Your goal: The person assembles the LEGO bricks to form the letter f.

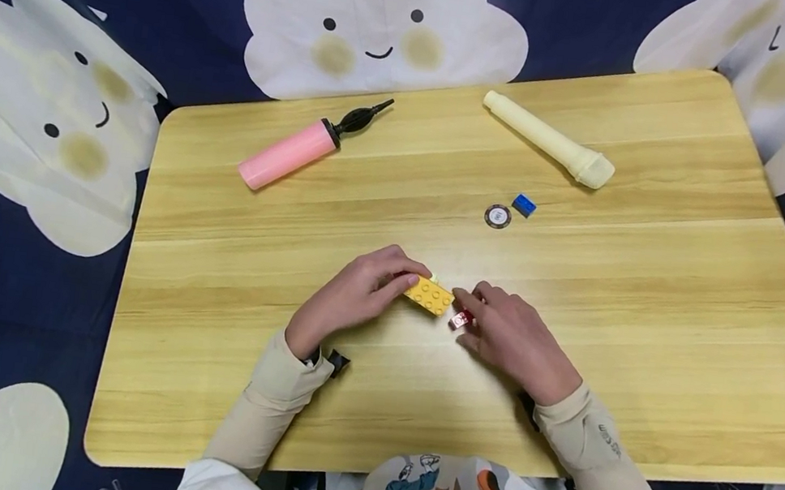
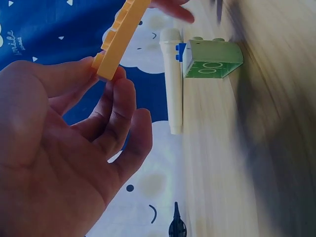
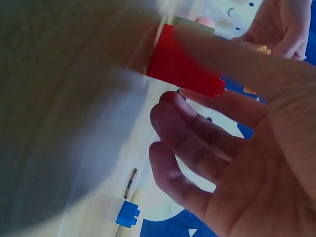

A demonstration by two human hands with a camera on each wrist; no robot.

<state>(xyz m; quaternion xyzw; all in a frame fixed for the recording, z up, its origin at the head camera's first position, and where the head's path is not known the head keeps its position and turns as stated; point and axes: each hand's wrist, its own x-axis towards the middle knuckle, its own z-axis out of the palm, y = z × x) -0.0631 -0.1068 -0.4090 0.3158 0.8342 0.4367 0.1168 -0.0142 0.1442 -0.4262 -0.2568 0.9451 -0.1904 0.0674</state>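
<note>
My left hand point(image 1: 365, 287) pinches a yellow toy building brick point(image 1: 430, 296) by one end, between thumb and fingers. In the left wrist view, that yellow brick point(image 2: 117, 42) is held tilted above the table. My right hand point(image 1: 510, 333) is around a red brick point(image 1: 460, 319), with thumb and index finger spread on either side. The right wrist view shows the red brick point(image 3: 182, 64) at the tabletop, partly covered by the blurred thumb; contact is unclear. A pale green brick point(image 2: 212, 59) stands on the table, mostly hidden behind the yellow brick in the head view.
Beyond the hands lie a round chip point(image 1: 497, 216) and a small blue brick point(image 1: 524, 205). A cream microphone point(image 1: 548, 140) rests at the back right of the wooden table point(image 1: 205, 336). At the back left is a pink hand pump point(image 1: 293, 153) with a black nozzle.
</note>
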